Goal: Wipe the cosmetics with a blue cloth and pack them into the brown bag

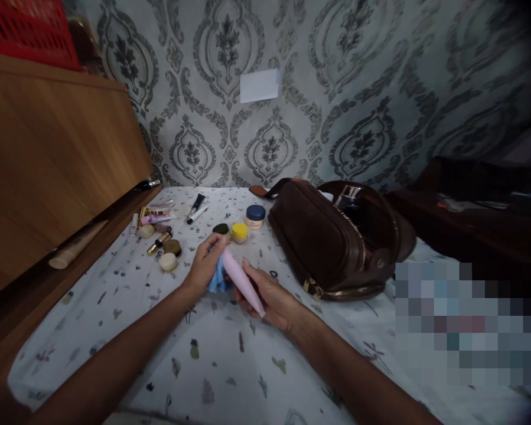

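A pale pink squeeze tube (pixel 242 280) slants between my hands above the patterned sheet. My right hand (pixel 269 294) is closed round its lower part, fingers underneath. At the tube's upper end, my left hand (pixel 208 260) is closed on a blue cloth (pixel 218 278), which presses against the tube. Just beyond my hands stand a yellow-lidded jar (pixel 239 232), a dark-lidded jar (pixel 221 229) partly hidden by my left hand, and a blue-lidded jar (pixel 255 217).
A brown toiletry bag (pixel 322 236) lies unzipped at right. Several cosmetics, among them a cream-lidded jar (pixel 168 262) and a black tube (pixel 197 203), lie at left. A wooden cabinet (pixel 61 165) borders the left side; a patterned wall (pixel 269 141) stands behind. An area at right is pixelated.
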Motion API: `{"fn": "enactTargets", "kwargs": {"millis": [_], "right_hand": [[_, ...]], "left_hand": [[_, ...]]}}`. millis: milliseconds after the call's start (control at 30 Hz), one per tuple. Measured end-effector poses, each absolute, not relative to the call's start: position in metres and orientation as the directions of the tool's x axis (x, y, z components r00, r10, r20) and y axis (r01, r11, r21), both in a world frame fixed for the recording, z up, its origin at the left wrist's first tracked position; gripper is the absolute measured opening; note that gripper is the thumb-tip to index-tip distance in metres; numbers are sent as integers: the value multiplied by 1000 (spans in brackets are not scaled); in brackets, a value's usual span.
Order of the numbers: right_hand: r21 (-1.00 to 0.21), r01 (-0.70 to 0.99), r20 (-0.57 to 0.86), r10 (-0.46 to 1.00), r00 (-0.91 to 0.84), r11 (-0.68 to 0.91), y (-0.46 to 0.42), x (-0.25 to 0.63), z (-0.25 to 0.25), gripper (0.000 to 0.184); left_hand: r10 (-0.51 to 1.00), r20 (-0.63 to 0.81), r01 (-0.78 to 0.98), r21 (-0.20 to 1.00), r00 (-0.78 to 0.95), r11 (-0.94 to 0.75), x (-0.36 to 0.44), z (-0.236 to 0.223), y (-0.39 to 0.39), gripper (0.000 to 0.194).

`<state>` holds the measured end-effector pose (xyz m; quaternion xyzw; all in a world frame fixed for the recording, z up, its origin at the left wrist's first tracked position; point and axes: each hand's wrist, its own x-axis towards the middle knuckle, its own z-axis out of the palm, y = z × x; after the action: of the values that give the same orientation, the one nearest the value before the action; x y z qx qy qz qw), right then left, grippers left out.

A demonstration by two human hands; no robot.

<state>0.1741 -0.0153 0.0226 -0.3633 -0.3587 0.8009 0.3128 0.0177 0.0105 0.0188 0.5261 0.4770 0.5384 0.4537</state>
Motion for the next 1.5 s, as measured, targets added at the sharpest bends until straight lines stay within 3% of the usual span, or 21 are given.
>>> {"fn": "enactTargets", "kwargs": {"millis": [133,267,367,500,667,933,1067,1133,1267,1500], "right_hand": [[-898,-227,-202,812,-548,-376,-16,176,19,45],[-940,-205,-129,839,-528,-273,-16,174,13,54],[-921,-237,-134,823,-552,-309,-16,173,10,48],[-848,-341,-169,815,-554,-407,-16,171,9,46],[-778,-442,-190,837,-513,-447,-15,168,8,39],[-735,-539,-155,876,-457,-412,-12,165,2,31],[-743,-544,-151,890,-431,-390,-9,169,2,30],[-758,-518,-159,883,-442,-396,-9,172,5,29],[-794,-431,-154,827,-541,-430,-10,178,15,31],[-869,-322,-151,820,-551,-376,-10,181,17,39]], "left_hand": [[951,283,216,943,-122,-253,9,20,16,46],[947,283,296,927,-152,-229,2,22,20,53],[945,273,314,926,-179,-208,1,22,20,56],[919,326,345,908,-220,-239,8,19,15,45],[932,292,336,918,-216,-210,17,11,11,39],[893,451,385,824,0,-416,34,5,-4,65],[886,460,406,800,60,-442,31,7,-5,78],[899,437,387,827,17,-409,24,12,-1,74],[922,386,338,870,-18,-358,3,28,10,46],[927,355,278,885,119,-374,-13,31,19,39]]}}
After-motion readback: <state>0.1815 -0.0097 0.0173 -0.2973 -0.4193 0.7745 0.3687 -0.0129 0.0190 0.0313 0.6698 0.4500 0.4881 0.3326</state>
